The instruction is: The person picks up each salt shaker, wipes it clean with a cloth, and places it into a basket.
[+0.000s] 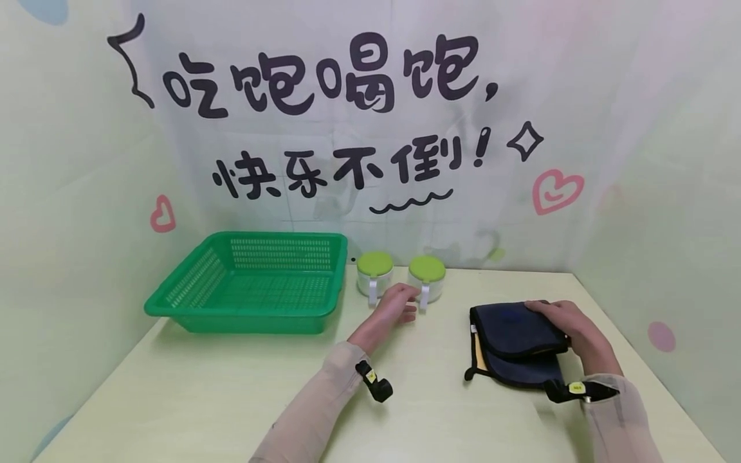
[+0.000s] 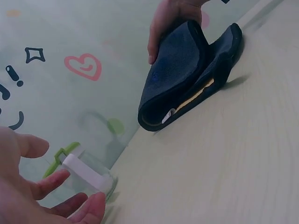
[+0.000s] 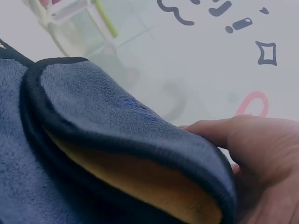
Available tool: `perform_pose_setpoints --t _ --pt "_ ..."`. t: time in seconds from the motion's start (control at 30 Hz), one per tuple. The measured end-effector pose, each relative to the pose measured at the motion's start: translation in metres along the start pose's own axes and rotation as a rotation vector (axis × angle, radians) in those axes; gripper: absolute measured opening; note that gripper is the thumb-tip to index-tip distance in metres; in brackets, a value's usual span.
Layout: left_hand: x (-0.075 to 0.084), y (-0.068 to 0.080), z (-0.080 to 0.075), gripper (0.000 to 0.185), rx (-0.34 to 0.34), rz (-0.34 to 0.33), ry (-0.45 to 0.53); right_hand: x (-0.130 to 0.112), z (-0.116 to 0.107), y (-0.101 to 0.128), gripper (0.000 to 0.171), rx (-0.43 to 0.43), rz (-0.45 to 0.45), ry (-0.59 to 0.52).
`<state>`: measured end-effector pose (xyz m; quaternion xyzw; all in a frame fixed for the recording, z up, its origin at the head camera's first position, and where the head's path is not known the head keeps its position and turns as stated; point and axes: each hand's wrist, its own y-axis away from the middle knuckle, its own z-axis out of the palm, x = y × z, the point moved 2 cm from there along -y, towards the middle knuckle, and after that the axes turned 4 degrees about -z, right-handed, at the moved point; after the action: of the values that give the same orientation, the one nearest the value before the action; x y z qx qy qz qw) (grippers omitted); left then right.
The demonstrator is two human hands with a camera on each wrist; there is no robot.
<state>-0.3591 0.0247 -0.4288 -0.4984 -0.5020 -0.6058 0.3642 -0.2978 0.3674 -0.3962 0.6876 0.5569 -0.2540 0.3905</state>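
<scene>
My left hand reaches to the handle side of the right-hand glass jar, which has a green lid and a white handle. In the left wrist view its fingers are spread and apart, with the jar just beyond them. At the right of the table, my right hand grips the far right edge of a folded dark blue towel. Black edging and a yellow-orange underside show on the towel. In the right wrist view the thumb lies on its upper face; the other fingers are mostly hidden.
A second green-lidded jar stands left of the first, near the back wall. Beside it on the left is a green plastic basket with perforated walls. Printed sheets enclose the pale table at the back and sides.
</scene>
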Motion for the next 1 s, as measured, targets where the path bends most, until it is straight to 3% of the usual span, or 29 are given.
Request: perform_pose_setpoints --t 0.2,0.57,0.8,1.0 --pt "-0.002 -0.005 0.004 0.033 -0.02 -0.02 -0.005 -0.002 0.0 -0.003 0.076 0.034 -0.072 0.031" --pt "-0.005 -0.008 0.003 0.041 -0.109 -0.047 0.02 -0.016 0.0 -0.001 0.062 0.072 -0.236 -0.012" --pt "-0.007 -0.012 0.004 0.044 -0.15 -0.043 0.03 -0.031 -0.006 0.008 0.052 0.06 -0.268 -0.042" --pt "-0.008 -0.014 0.006 0.045 -0.179 -0.045 0.06 -0.047 -0.012 0.019 0.054 0.072 -0.295 -0.018"
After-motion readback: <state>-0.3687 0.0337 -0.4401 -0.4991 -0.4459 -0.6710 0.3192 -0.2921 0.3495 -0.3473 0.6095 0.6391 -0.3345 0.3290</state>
